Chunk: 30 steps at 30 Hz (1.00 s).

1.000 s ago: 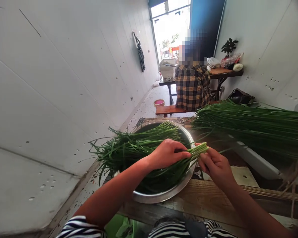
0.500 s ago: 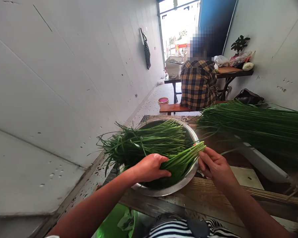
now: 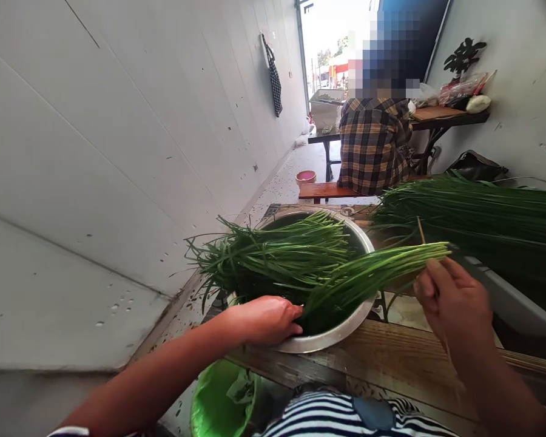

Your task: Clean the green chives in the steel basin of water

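A metal basin (image 3: 368, 249) holds a thick heap of green chives (image 3: 286, 246), their leafy ends hanging over its left rim. My right hand (image 3: 457, 297) pinches the pale stem ends of a separate bunch of chives (image 3: 382, 261), out past the basin's right rim. From there the bunch slopes down leftward into the basin. Low inside the front rim, my left hand (image 3: 273, 318) is curled closed at the leafy end of this bunch. Its fingertips are partly hidden among dark leaves.
A big pile of chives (image 3: 477, 209) lies to the right above a white tray edge (image 3: 514, 294). Below the wooden table (image 3: 391, 349) stands a green-lined bin (image 3: 218, 397). Ahead, a person in a plaid shirt (image 3: 373, 145) sits on a bench (image 3: 325, 191).
My right hand has drawn the bunch's stem ends to the right, away from the basin. My left hand stays low in the basin, its fingers more curled. The view has shifted slightly.
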### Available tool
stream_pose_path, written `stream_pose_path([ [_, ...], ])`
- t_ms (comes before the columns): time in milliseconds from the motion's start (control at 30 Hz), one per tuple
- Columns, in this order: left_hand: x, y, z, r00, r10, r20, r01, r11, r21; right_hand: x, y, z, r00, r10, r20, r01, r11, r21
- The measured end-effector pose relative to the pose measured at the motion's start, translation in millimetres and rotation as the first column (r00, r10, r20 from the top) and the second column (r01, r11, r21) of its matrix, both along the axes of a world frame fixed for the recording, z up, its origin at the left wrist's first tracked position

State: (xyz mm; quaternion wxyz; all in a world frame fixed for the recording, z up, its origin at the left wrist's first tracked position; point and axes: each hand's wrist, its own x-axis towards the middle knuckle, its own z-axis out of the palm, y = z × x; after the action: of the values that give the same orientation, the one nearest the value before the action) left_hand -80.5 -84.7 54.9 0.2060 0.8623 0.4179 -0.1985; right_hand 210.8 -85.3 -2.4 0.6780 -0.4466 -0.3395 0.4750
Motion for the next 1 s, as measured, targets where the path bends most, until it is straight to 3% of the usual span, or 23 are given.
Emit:
stream_pose_path([
  [67, -15, 9, 11.3, 0.998, 0.056, 0.017, -0.057, 0.997, 0.047, 0, 1, 3.2, 0.998, 0.042, 0.048, -0.04, 0.998, -0.044],
  [133, -23, 29, 19.9, 0.989, 0.127, 0.076, -0.138, 0.974, 0.178, -1, 1, 2.8, 0.993, 0.085, 0.086, -0.077, 0.993, -0.092],
  [200, -16, 56, 20.4, 0.982, 0.109, 0.154, -0.154, 0.935, 0.32, -3, 0, 0.4, 0.991, 0.091, 0.1, -0.081, 0.992, -0.098],
  [367, 55, 104, -14.4, 0.977, -0.064, 0.205, -0.061, 0.834, 0.548, -5, -5, -3.7, 0.981, 0.11, 0.159, -0.101, 0.993, -0.064],
  [467, 86, 108, -33.7, 0.991, -0.081, 0.103, 0.007, 0.817, 0.576, -2, -6, -5.3, 0.97, 0.135, 0.2, -0.125, 0.99, -0.062],
  [567, 93, 101, -37.1, 0.996, -0.059, 0.072, 0.011, 0.837, 0.548, -2, -6, -5.2, 0.964, 0.146, 0.222, -0.137, 0.989, -0.053],
  [667, 88, 97, -30.9, 0.981, -0.1, 0.164, 0.005, 0.866, 0.5, -5, -7, 0.2, 0.957, 0.156, 0.243, -0.148, 0.988, -0.051],
  [733, 84, 99, -27.2, 0.939, -0.047, 0.34, -0.119, 0.884, 0.452, -9, -8, 6.7, 0.954, 0.152, 0.259, -0.144, 0.988, -0.051],
  [800, 82, 105, -26.0, 0.801, 0.093, 0.592, -0.336, 0.887, 0.316, -14, -6, 14.1, 0.95, 0.145, 0.278, -0.138, 0.989, -0.045],
  [867, 82, 111, -26.4, 0.548, 0.246, 0.8, -0.478, 0.877, 0.058, -19, -1, 20.5, 0.941, 0.153, 0.301, -0.149, 0.988, -0.036],
  [933, 84, 114, -26.5, 0.279, 0.375, 0.884, -0.469, 0.856, -0.215, -23, 6, 24.6, 0.935, 0.175, 0.309, -0.172, 0.984, -0.039],
  [1000, 88, 114, -24.5, 0.089, 0.476, 0.875, -0.401, 0.821, -0.406, -26, 16, 25.7, 0.935, 0.2, 0.294, -0.193, 0.98, -0.054],
])
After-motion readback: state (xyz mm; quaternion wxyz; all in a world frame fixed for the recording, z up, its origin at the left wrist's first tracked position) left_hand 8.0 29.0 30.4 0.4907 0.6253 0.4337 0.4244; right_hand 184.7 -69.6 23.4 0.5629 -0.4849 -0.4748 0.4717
